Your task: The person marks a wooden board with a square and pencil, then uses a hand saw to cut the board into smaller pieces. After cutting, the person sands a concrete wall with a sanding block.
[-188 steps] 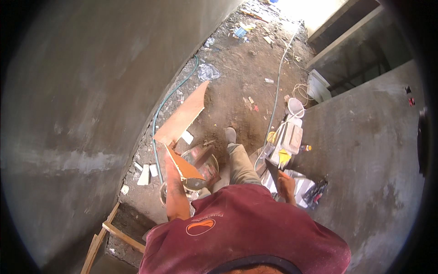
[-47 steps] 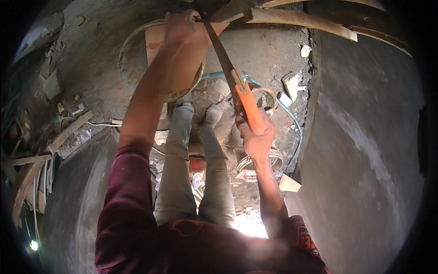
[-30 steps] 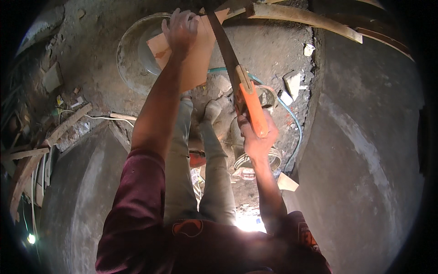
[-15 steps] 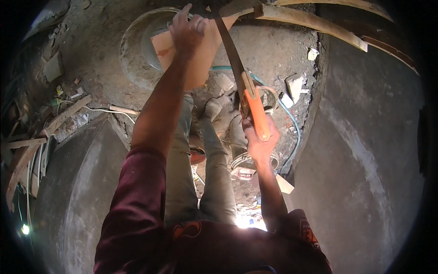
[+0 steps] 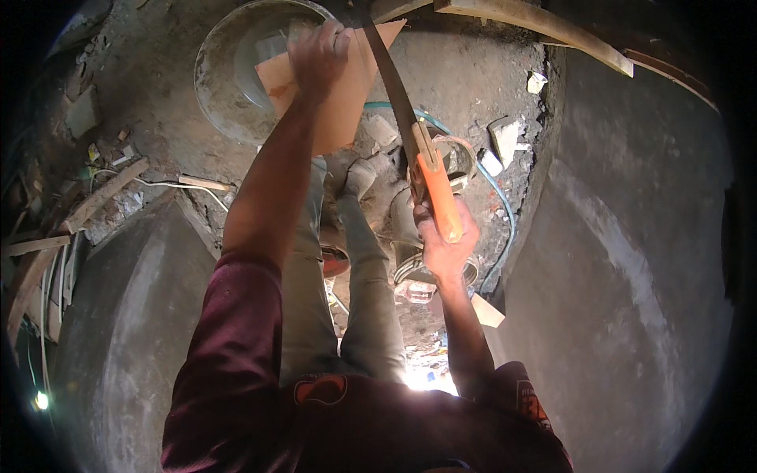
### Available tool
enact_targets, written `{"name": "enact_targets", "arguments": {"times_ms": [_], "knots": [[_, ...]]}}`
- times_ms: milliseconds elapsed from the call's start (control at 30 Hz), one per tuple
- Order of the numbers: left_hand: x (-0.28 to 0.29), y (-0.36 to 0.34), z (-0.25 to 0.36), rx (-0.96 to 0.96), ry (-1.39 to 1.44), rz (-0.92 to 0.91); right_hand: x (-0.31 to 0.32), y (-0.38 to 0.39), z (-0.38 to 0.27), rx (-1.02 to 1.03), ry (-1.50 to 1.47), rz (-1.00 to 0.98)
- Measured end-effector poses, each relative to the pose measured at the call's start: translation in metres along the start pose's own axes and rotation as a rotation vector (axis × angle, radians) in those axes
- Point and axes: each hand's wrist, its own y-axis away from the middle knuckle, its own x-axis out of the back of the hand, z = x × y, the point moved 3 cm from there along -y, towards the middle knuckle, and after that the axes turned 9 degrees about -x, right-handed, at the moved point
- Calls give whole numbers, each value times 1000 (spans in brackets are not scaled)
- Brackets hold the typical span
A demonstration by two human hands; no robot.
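While right hand (image 5: 449, 246) clenches saw (image 5: 426, 151) | left hand (image 5: 318, 59) on board (image 5: 344, 110), grip unclear | slipping board could jerk saw off-line

An orange-handled handsaw (image 5: 442, 197) is gripped in the right hand (image 5: 448, 243), and its long blade is pointed away from the body, alongside the right edge of a thin reddish-brown board (image 5: 341, 118). Whether the board is touched by the teeth cannot be told. The left hand (image 5: 318, 57) is laid on the board's upper part. Behind the board, a round basin (image 5: 206, 88) is partly hidden. Below the board, two trousered legs (image 5: 369, 307) are seen. A teal hose (image 5: 509, 203) is stretched in a curve near the right-hand wall (image 5: 607, 260), with pale broken chunks (image 5: 505, 142) scattered beside it. Lengths of timber (image 5: 544, 33) are set at the top right.
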Motion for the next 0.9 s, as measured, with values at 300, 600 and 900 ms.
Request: {"name": "enact_targets", "arguments": {"times_ms": [300,600,900], "knots": [[15,-11,4,54,124,1,-7,9,12,11,29,29],[-11,10,0,-276,-192,390,-6,40,10,8,14,3],[-15,14,-3,-290,-157,374,0,41,4,70,85,49]]}}
